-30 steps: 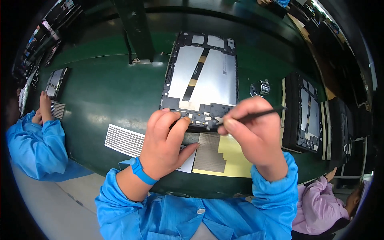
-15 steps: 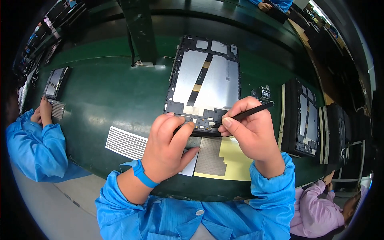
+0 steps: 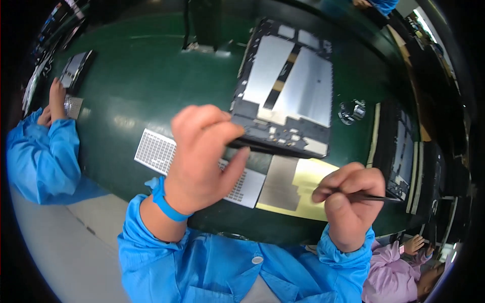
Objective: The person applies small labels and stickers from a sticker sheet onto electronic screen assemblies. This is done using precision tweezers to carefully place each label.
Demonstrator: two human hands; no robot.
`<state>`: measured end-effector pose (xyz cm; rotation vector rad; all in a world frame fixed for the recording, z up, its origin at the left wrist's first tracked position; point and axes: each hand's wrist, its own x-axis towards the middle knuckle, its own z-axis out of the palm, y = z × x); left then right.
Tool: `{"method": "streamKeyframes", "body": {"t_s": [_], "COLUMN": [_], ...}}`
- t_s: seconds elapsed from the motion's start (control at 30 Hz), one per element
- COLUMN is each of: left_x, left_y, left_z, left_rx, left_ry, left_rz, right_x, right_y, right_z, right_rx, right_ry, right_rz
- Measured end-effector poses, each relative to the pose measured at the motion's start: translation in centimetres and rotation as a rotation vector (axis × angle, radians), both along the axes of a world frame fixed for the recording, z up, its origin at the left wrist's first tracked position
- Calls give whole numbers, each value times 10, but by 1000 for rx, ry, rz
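Smooth metal device panel [image 3: 310, 86]; glossy tabletop [image 3: 136, 91]

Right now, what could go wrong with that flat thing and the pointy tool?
The left hand holds the flat device near one lower corner, so it might slip or twist. Its small parts lie uncovered and could get bumped. The right hand holds a thin dark tool pointing toward another device; a careless swing might scratch that one.

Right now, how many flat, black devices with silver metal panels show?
3 clearly: central device at the left hand, far-left device near another person's hand, right-side device; more may be hidden beyond it.
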<state>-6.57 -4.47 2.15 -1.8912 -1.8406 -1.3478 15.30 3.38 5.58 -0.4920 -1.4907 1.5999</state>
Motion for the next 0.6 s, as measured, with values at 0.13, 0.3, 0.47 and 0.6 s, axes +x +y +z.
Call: {"method": "streamKeyframes", "body": {"t_s": [0.13,0.3,0.47,0.6], "left_x": [-25,-14,-11,-11], "left_y": [-13,-6,-6,-7], "left_z": [12,-4,-7,-8], "left_rx": [-513,-819,-829,-853], "left_ry": [-530,-71,-93,-96], "left_rz": [-435,-321,-304,-290], "right_x": [-18,-29,-28,-27], "right_y": [-13,-16,-21,-15], "right_z": [-38,-63,-66,-58], "right_rx": [-337,-397,-249,83], "right_ry": [-296,-365,-442,-586], "right_rz": [304,298,295,394]}}
